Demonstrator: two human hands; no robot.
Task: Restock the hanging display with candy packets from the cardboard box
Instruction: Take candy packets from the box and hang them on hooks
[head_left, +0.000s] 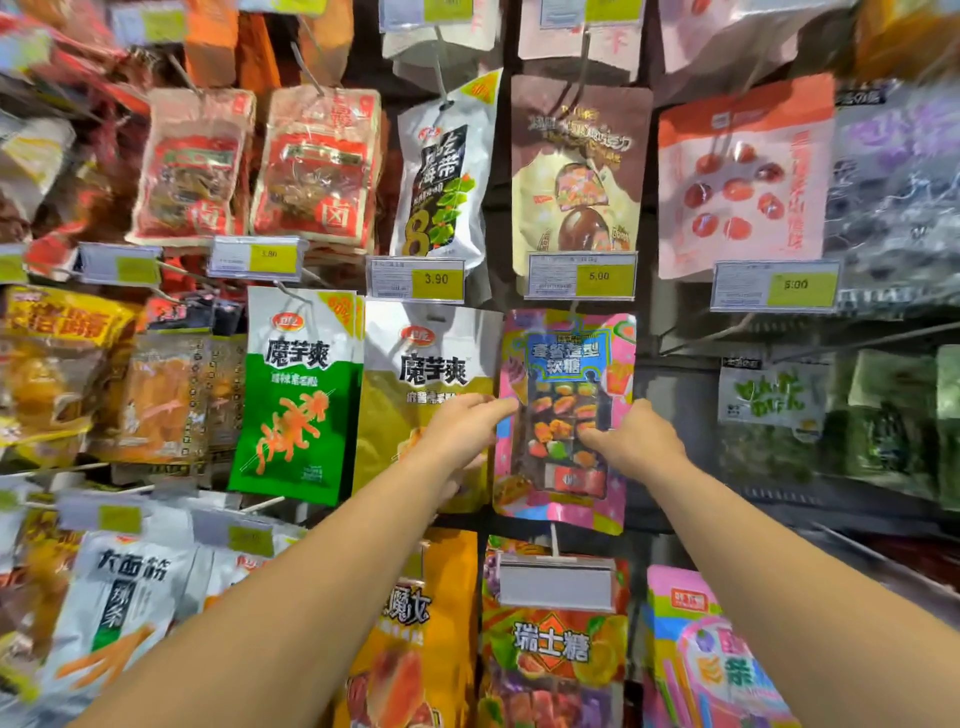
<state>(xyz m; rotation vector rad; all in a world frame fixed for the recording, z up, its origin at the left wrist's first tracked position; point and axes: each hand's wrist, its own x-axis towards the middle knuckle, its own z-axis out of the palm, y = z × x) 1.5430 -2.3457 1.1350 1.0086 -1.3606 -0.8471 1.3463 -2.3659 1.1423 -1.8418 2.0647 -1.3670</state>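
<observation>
A pink and blue candy packet with a clear window of small gummies hangs on a hook in the middle of the display. My left hand reaches to its left edge, fingertips touching the packet's side. My right hand lies against the packet's lower right, with the fingers stretched across the window. Whether either hand pinches the packet cannot be made out. The cardboard box is out of view.
Packed hooks surround it: an olive snack bag and a green one to the left, a brown bag above, an orange candy bag below. Yellow price tags jut out. Bare hooks stand to the right.
</observation>
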